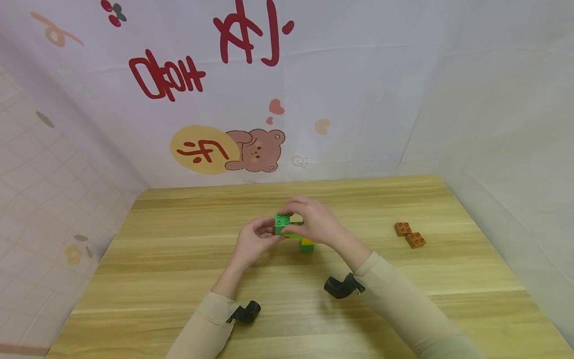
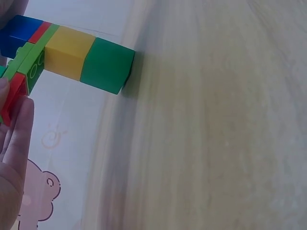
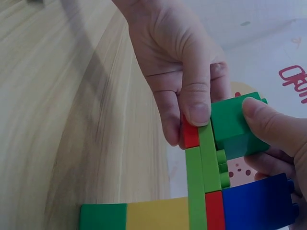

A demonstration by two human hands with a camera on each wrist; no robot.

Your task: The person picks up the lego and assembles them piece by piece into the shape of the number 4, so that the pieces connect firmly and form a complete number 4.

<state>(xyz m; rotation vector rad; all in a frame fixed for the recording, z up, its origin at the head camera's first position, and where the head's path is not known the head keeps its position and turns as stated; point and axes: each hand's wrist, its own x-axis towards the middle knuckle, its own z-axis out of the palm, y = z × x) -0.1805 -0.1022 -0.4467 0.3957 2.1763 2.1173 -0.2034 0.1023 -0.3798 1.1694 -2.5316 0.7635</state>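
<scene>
Your left hand point(image 2: 12, 177) is at the brick build point(image 2: 60, 53), which reaches in from the left edge.
You have the fingers up against the lower red piece point(image 2: 17, 91), beside the light green pieces point(image 2: 34, 67); from those, a yellow block point(image 2: 69, 52) and then a dark green block point(image 2: 108, 65) stick out toward your wooden tabletop point(image 2: 206, 124). Above, a blue brick point(image 2: 18, 36) meets your right hand point(image 2: 6, 10), mostly cropped.

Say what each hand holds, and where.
The right hand pinches the upper green block by its sides; the left hand grips the assembly at one red end.
</scene>
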